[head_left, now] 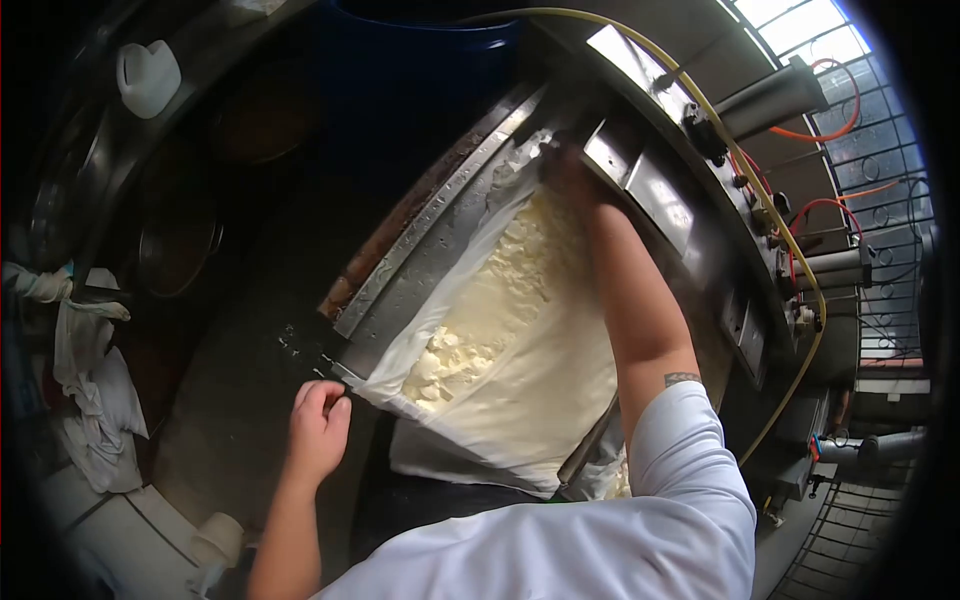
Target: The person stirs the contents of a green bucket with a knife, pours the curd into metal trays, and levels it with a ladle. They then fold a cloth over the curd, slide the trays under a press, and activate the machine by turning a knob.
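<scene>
Pale yellow curd-like lumps lie on a white cloth that lines a long metal trough. My right arm reaches across the cloth, and my right hand is at the trough's far end, by the bunched cloth edge. Shadow hides its fingers. My left hand is beside the near left corner of the trough, its fingers curled toward the thumb. Whether anything is pinched there does not show. A dark-handled tool lies by the cloth's near right edge.
Metal plates and a beam with pneumatic cylinders run along the right, with a yellow hose. A blue drum stands behind the trough. On the left are a white jug, white cloths and a cup.
</scene>
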A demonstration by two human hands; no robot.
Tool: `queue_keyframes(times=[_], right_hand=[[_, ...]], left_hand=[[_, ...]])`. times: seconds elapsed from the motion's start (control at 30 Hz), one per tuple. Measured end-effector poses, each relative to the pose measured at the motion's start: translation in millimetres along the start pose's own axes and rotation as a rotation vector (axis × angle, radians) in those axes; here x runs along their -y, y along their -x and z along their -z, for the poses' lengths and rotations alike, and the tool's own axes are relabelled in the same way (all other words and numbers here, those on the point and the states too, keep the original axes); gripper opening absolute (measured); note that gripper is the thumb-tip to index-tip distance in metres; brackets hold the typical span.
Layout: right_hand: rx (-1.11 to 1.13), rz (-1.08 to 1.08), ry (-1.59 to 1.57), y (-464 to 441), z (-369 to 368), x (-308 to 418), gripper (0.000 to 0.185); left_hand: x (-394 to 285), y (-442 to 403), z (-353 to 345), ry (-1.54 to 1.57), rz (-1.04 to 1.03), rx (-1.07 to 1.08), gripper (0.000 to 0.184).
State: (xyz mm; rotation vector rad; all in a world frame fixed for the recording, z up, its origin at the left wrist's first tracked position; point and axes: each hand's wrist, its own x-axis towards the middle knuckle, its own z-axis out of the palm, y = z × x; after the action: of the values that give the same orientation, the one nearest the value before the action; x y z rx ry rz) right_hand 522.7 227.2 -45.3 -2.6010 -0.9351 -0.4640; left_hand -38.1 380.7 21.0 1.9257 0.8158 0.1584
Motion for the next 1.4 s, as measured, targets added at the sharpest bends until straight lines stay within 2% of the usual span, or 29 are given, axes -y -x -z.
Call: queue_keyframes(times=[0.07,0.1,0.13,0.17,0.2,0.27,0.3,0.33,0.4,0.43,0.5,0.53,0.57,0.6,0.7,0.73,0.8,0.83,0.9,0.97,1.03,1.13,1.2,1.23,1.27,1.3,1.33,1.4], right_hand=[[0.371,0.057,0.140,-15.6,30.3,74.1,0.029],[0.431,0.212,0.294,-22.0,15.9,78.8,0.027],[0.672,0.186,0.470,-27.6,25.7,109.0,0.027],[0.795,0.181,0.532,-25.4,18.5,121.5,0.028],[0.918,0.173,0.592,-25.0,12.3,128.5,0.029],[0.914,0.154,0.585,-28.7,3.3,130.4,0.029],[0.918,0.137,0.576,-28.6,0.0,126.4,0.029],[0.805,0.058,0.449,-35.5,-4.9,118.5,0.027],[0.615,-0.078,0.312,-53.0,10.1,113.1,0.024],[0.448,-0.102,0.104,-57.0,9.8,94.5,0.021],[0.026,-0.214,-0.319,-54.8,-1.9,52.2,0.021],[-0.266,-0.109,-0.342,-56.5,-58.9,-15.7,0.023],[0.019,-0.401,-0.176,-44.0,21.0,13.2,0.028],[0.094,-0.423,-0.005,-25.1,37.6,-6.9,0.028],[0.242,-0.473,0.384,56.7,76.3,-84.5,0.031],[0.286,-0.488,0.466,86.0,95.3,-100.7,0.032],[0.300,-0.481,0.557,143.1,132.9,-112.0,0.034],[0.243,-0.467,0.537,174.6,152.8,-106.9,0.035],[-0.025,-0.407,0.144,242.4,187.2,-78.9,0.039],[-0.098,-0.320,0.002,291.7,231.5,-13.2,0.030],[-0.096,-0.488,-0.322,345.1,258.6,29.6,0.027],[-0.160,-0.539,-0.412,404.2,295.6,94.1,0.021],[-0.122,-0.694,-0.618,445.6,305.9,126.4,0.018],[-0.083,-0.781,-0.767,464.5,309.1,144.3,0.017],[0.039,-0.820,-0.778,484.7,309.5,155.7,0.018],[0.096,-0.810,-0.746,498.7,307.9,170.2,0.020],[0.162,-0.800,-0.711,511.0,306.1,186.0,0.022],[0.165,-0.865,-0.738,544.3,277.2,200.0,0.028]], left_hand=[[42.9,-30.1,-32.4,0.358,0.004,0.011,0.023],[50.9,-40.1,-42.2,0.445,0.182,0.128,0.026],[49.8,-49.1,-49.8,0.530,0.358,0.246,0.029],[37.9,-55.9,-48.9,0.492,0.499,0.369,0.038],[48.7,-57.3,-47.3,0.491,0.497,0.370,0.038],[75.7,-63.7,-47.3,0.185,0.354,0.651,0.044],[41.6,-64.4,-18.6,0.085,0.306,0.662,0.045],[31.1,-63.8,-0.5,0.082,0.302,0.677,0.045],[21.5,-68.4,28.1,0.158,-0.166,0.526,0.035],[9.1,-68.3,34.1,0.157,-0.171,0.541,0.035],[-26.2,-64.4,37.4,0.220,-0.378,0.480,0.026],[-52.1,-59.5,40.5,0.191,-0.279,0.570,0.023],[-66.2,-54.5,32.8,0.191,-0.299,0.626,0.021],[-77.2,-46.7,24.0,0.189,-0.316,0.686,0.020],[-95.8,-19.4,-8.3,-0.025,-0.635,0.729,0.024],[-90.3,-8.7,-15.8,-0.160,-0.641,0.774,0.020],[-82.8,3.7,-24.7,-0.302,-0.657,0.685,0.013],[-84.3,6.2,-23.6,-0.309,-0.671,0.697,0.013],[-89.5,11.7,-21.1,-0.461,-0.759,0.551,0.011],[-111.0,21.0,-13.4,-0.557,-0.839,0.480,0.012],[-130.6,33.8,-8.3,-0.640,-0.895,0.460,0.012],[-153.4,51.5,-15.2,-0.617,-1.076,0.429,0.013],[-153.1,66.6,-36.3,-0.510,-1.012,0.563,0.017],[-149.0,73.7,-50.5,-0.510,-0.860,0.719,0.014],[-130.1,78.1,-68.4,-0.542,-0.887,0.731,0.014],[-102.3,81.7,-88.1,-0.441,-0.839,0.855,0.019],[-79.5,88.3,-100.9,-0.336,-0.775,0.977,0.026],[-56.1,87.0,-96.9,-0.426,-0.572,1.034,0.037]])
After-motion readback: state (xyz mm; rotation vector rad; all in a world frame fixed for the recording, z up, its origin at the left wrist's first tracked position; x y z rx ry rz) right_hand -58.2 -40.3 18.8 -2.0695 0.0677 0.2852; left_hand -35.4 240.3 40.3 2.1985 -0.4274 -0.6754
